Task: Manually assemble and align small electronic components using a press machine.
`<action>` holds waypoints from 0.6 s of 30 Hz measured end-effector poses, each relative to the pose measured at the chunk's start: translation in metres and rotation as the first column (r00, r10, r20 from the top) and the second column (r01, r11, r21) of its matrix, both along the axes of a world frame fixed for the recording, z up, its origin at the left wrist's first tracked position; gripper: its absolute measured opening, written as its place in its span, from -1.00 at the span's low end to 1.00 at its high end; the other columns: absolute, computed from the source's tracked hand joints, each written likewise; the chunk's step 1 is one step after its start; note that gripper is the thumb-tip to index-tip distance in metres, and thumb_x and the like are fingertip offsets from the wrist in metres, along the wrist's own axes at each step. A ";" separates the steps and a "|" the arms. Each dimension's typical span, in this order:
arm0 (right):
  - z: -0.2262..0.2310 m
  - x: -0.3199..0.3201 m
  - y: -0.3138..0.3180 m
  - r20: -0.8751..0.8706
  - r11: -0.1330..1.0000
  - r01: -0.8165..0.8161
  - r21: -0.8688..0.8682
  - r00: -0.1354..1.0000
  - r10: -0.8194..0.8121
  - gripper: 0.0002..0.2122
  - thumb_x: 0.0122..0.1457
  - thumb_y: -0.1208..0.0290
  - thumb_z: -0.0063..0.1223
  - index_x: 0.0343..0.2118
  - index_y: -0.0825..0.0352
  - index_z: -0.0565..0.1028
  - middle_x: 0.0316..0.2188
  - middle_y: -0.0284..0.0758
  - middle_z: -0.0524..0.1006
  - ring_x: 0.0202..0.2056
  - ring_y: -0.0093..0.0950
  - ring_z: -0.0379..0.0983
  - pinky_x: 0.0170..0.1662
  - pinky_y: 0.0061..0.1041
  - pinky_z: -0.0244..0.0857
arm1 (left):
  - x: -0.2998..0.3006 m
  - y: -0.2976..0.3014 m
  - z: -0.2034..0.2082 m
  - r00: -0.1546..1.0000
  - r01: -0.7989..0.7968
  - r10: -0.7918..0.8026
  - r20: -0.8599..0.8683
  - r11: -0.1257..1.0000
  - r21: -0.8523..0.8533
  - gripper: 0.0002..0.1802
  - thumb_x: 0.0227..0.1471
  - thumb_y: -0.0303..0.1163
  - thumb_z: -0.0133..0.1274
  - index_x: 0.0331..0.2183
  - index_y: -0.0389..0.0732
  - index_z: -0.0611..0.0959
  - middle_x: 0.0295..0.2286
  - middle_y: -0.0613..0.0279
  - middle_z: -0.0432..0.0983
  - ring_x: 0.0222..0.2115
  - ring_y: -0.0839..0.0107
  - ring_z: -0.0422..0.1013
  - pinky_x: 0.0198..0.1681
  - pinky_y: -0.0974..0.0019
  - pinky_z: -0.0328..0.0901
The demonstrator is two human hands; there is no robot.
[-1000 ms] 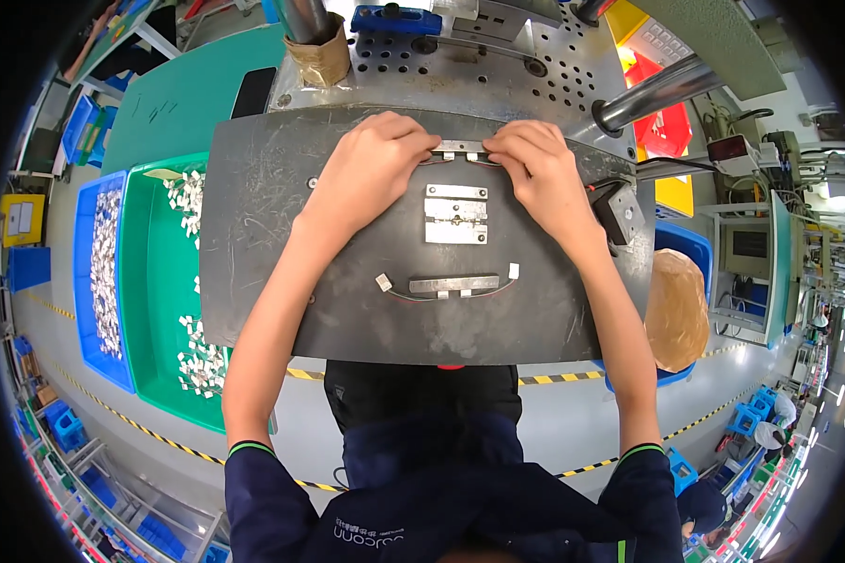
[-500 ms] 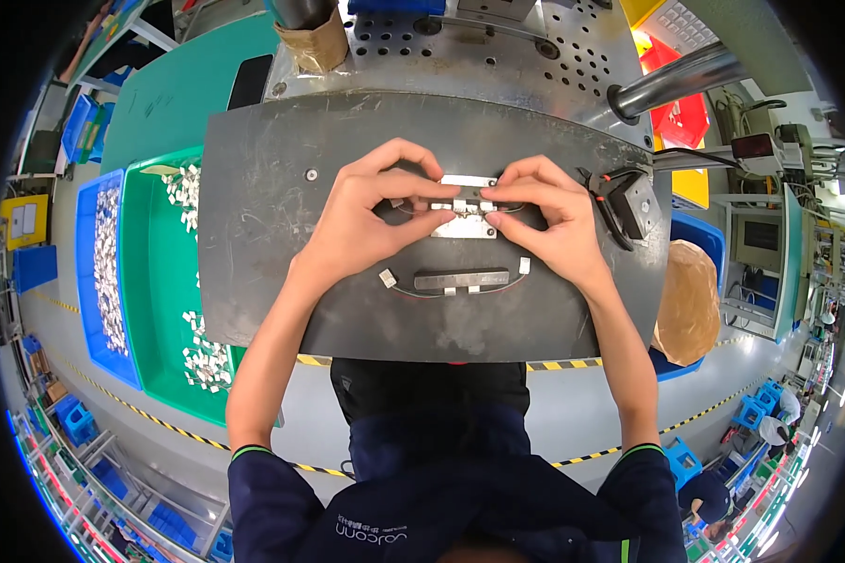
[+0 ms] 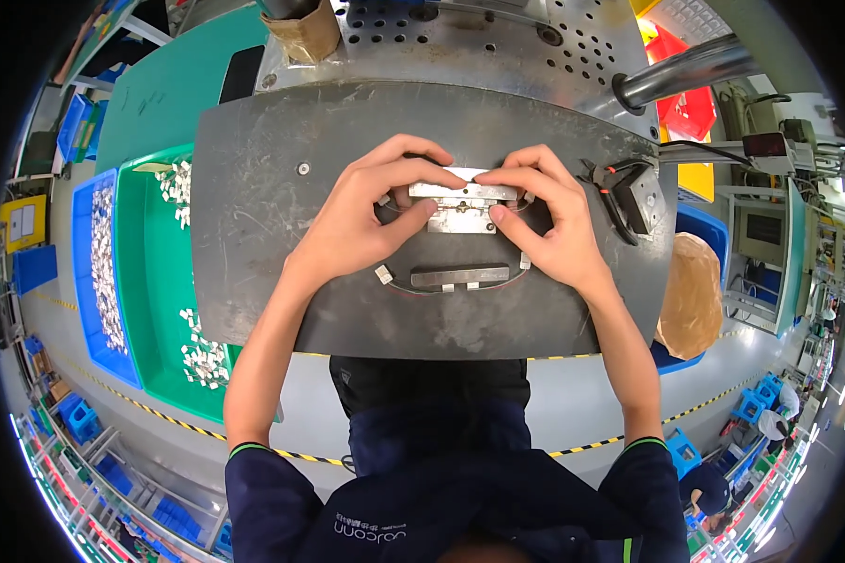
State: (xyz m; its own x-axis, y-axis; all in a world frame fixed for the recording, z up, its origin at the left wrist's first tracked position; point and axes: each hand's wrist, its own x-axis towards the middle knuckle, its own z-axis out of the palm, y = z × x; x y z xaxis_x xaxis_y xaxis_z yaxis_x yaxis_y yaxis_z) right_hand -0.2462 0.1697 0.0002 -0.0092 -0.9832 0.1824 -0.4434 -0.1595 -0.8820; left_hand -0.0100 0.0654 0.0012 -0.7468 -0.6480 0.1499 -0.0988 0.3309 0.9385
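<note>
Both hands meet over the dark grey metal plate (image 3: 272, 216), somewhat right of its middle and well in from its near edge. The left hand (image 3: 361, 211) pinches a slim silver metal bar (image 3: 460, 191) between fingers and thumb; the right hand (image 3: 559, 223) has fingertips at its far edge and its thumb near a flat silver metal fixture (image 3: 462, 223), though whether it grips cannot be told. The bar lies at the fixture, small white plastic connectors (image 3: 383, 200) near its ends. It looks stiff, smooth and dense for its size, best held by its long edges towards the ends; the thin wires look limp and delicate. Nearer the plate's near edge lies a dark grey metal bar (image 3: 460, 276).
</note>
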 end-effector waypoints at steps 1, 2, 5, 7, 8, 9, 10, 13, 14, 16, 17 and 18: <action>0.000 0.001 0.001 0.001 1.000 0.002 0.004 1.000 -0.003 -0.67 0.03 0.61 0.29 -0.10 0.21 0.71 -0.19 -0.40 0.51 -0.37 -0.57 0.45 -0.09 -0.52 0.29 | 0.000 0.001 0.003 1.000 0.002 -0.003 0.001 1.000 0.004 -0.62 0.03 -0.69 0.17 -0.11 -0.15 0.78 -0.05 0.29 0.55 -0.48 0.55 0.40 -0.37 0.43 0.35; -0.001 0.001 0.001 -0.015 1.000 0.004 0.011 1.000 -0.004 -0.67 0.03 0.62 0.28 -0.10 0.22 0.69 -0.17 -0.39 0.49 -0.39 -0.57 0.43 -0.12 -0.54 0.30 | 0.000 0.002 0.007 0.998 -0.012 0.009 0.063 0.999 0.045 -0.60 0.02 -0.70 0.15 -0.10 -0.15 0.76 -0.04 0.32 0.54 -0.40 0.58 0.38 -0.38 0.46 0.25; 0.004 0.003 0.000 -0.028 0.997 0.038 0.060 0.999 -0.037 -0.66 0.02 0.63 0.27 -0.10 0.22 0.68 -0.14 -0.37 0.47 -0.41 -0.53 0.41 -0.11 -0.53 0.31 | -0.003 0.004 0.011 0.989 -0.038 0.028 0.145 0.997 0.069 -0.60 -0.01 -0.70 0.14 -0.11 -0.16 0.74 -0.05 0.34 0.52 -0.32 0.58 0.36 -0.36 0.47 0.18; 0.005 0.006 -0.001 -0.019 0.992 0.066 0.104 0.998 -0.064 -0.66 0.01 0.62 0.27 -0.10 0.21 0.68 -0.13 -0.37 0.47 -0.39 -0.49 0.41 -0.08 -0.50 0.31 | -0.003 0.003 0.009 0.985 -0.054 0.044 0.169 0.997 0.054 -0.61 -0.02 -0.70 0.15 -0.12 -0.17 0.74 -0.07 0.33 0.51 -0.32 0.55 0.36 -0.33 0.47 0.21; 0.004 0.006 -0.004 -0.137 0.995 0.095 -0.012 0.986 -0.096 -0.66 0.01 0.61 0.27 -0.11 0.21 0.68 -0.09 -0.36 0.47 -0.35 -0.43 0.44 -0.03 -0.47 0.31 | -0.003 0.001 0.004 0.988 -0.040 0.061 0.144 0.989 -0.145 -0.58 -0.03 -0.68 0.16 -0.10 -0.14 0.73 -0.07 0.32 0.52 -0.34 0.49 0.41 -0.28 0.42 0.27; 0.004 0.007 -0.005 -0.249 0.985 0.110 -0.132 0.958 -0.141 -0.66 0.00 0.61 0.27 -0.11 0.20 0.68 -0.06 -0.35 0.47 -0.31 -0.38 0.47 0.02 -0.44 0.31 | -0.003 -0.001 0.001 0.991 -0.028 0.070 0.114 0.940 -0.339 -0.56 -0.04 -0.66 0.18 -0.08 -0.11 0.71 -0.06 0.31 0.53 -0.37 0.42 0.47 -0.23 0.37 0.33; 0.003 0.005 -0.006 -0.249 0.985 0.111 -0.135 0.958 -0.142 -0.66 0.00 0.61 0.27 -0.11 0.20 0.68 -0.06 -0.35 0.47 -0.31 -0.38 0.47 0.02 -0.44 0.31 | -0.002 -0.002 0.001 0.991 -0.027 0.070 0.114 0.939 -0.342 -0.56 -0.04 -0.66 0.18 -0.08 -0.11 0.71 -0.06 0.31 0.53 -0.37 0.42 0.47 -0.23 0.37 0.33; -0.002 -0.004 -0.006 -0.111 0.992 0.023 -0.124 0.993 -0.037 -0.72 0.02 0.58 0.30 -0.15 0.23 0.69 -0.02 -0.33 0.55 -0.17 -0.30 0.53 0.11 -0.37 0.29 | -0.003 -0.006 0.005 0.997 -0.022 0.046 0.057 0.930 -0.367 -0.63 -0.04 -0.69 0.20 -0.14 -0.20 0.75 -0.05 0.22 0.59 -0.25 0.32 0.52 -0.17 0.38 0.36; -0.002 -0.006 -0.006 -0.066 0.997 -0.006 -0.073 0.998 0.002 -0.75 0.04 0.57 0.32 -0.17 0.24 0.70 -0.03 -0.33 0.60 -0.12 -0.29 0.54 0.13 -0.36 0.30 | -0.004 -0.006 0.006 0.998 -0.007 0.022 0.056 0.964 -0.265 -0.65 -0.04 -0.67 0.23 -0.16 -0.22 0.77 -0.07 0.19 0.62 -0.21 0.28 0.55 -0.14 0.34 0.39; 0.008 0.001 -0.008 -0.008 0.999 -0.032 0.003 0.999 0.032 -0.82 0.08 0.52 0.37 -0.22 0.30 0.70 -0.13 -0.32 0.69 -0.07 -0.25 0.55 0.12 -0.34 0.31 | -0.009 0.002 0.012 0.997 -0.065 0.070 0.046 0.994 -0.086 -0.84 -0.03 -0.54 0.31 -0.30 -0.23 0.81 -0.23 0.21 0.71 -0.26 0.18 0.56 -0.12 0.22 0.43; 0.011 0.002 -0.012 -0.009 0.999 -0.037 -0.004 0.999 0.037 -0.82 0.08 0.52 0.37 -0.22 0.30 0.70 -0.13 -0.32 0.69 -0.07 -0.25 0.55 0.12 -0.34 0.31 | -0.011 -0.001 0.014 0.996 -0.070 0.074 0.044 0.993 -0.093 -0.84 -0.03 -0.54 0.31 -0.30 -0.23 0.81 -0.23 0.21 0.71 -0.26 0.18 0.56 -0.12 0.22 0.43; 0.015 0.004 -0.013 -0.134 0.998 -0.033 -0.046 0.991 0.026 -0.83 0.08 0.52 0.37 -0.23 0.31 0.69 -0.14 -0.32 0.69 -0.10 -0.24 0.55 0.11 -0.33 0.32 | -0.011 -0.002 0.017 0.993 -0.061 0.081 0.088 0.977 -0.206 -0.85 -0.03 -0.53 0.33 -0.31 -0.23 0.81 -0.24 0.23 0.71 -0.26 0.17 0.56 -0.12 0.21 0.45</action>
